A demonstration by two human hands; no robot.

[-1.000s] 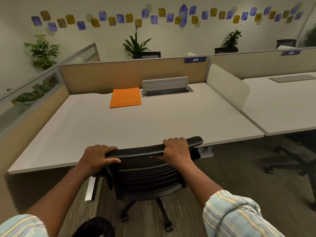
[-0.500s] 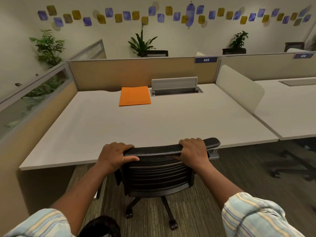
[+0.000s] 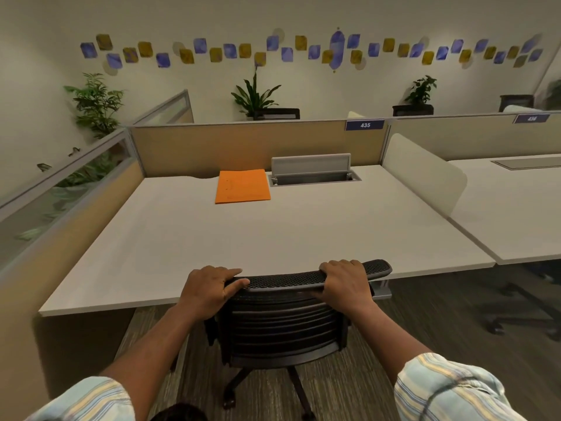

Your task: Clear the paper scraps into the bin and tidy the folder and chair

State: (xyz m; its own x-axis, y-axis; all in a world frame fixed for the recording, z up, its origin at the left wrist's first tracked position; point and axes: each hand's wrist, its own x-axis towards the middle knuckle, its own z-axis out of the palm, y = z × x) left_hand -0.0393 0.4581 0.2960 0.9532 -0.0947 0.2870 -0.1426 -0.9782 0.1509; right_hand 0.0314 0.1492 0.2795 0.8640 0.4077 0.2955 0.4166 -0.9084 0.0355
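Note:
A black mesh office chair (image 3: 285, 326) stands in front of me with the top of its backrest at the near edge of the white desk (image 3: 273, 238). My left hand (image 3: 209, 291) grips the left end of the backrest top. My right hand (image 3: 344, 284) grips the right part of the same top edge. An orange folder (image 3: 242, 186) lies flat and closed at the back of the desk, beside an open grey cable tray (image 3: 312, 174). No paper scraps or bin are in view.
Tan partition panels (image 3: 243, 147) wall the desk at the back and left. A white rounded divider (image 3: 425, 168) separates it from the neighbouring desk (image 3: 516, 208) on the right. Another chair's base (image 3: 522, 314) stands under that desk. Grey carpet lies below.
The chair with both hands on it has moved forward and to the right, so its backrest top now sits closer against the desk's front edge. The grips are unchanged.

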